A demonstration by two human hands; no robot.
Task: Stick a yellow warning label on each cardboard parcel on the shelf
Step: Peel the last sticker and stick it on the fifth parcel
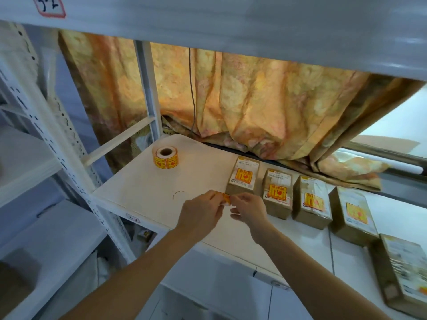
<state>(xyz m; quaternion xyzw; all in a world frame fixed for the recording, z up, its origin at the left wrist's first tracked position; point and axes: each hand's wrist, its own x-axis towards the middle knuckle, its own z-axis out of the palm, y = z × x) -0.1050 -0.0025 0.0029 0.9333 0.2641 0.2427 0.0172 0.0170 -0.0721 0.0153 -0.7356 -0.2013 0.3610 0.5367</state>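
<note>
head view: both hands met over the front part of the white shelf board [143, 195], just in front of the leftmost parcel [242, 179], which serves as the landmark here. the left hand [199, 214] had thumb and fingers pressed together on the left end of a small yellow label [225, 199]; the right hand [248, 210] pinched its right end, fingers curled in. the label was stretched between the two hands, just before the lower front edge of that parcel; whether it touched the cardboard could not be told, since the fingers hid the edge.

the leftmost parcel stood on the shelf board and bore a yellow and red sticker on its top, below a white address slip. to its right a second parcel [278, 195] stood just beside it, also with a yellow sticker on top. further right came a third parcel [313, 204] and a fourth parcel [353, 213], each showing a yellow sticker. well to the right and nearer the camera a fifth parcel [404, 273] lay at the frame's edge; its top looked blurred, perhaps with a bit of yellow at the corner.

to the left of the landmark parcel and further back, the label roll [166, 157] stood on its flat side on the shelf board, apart from everything else. behind the parcels a yellow-orange patterned curtain [254, 100] hung down to the back of the shelf. left of the roll rose a white perforated shelf post [46, 116].
</note>
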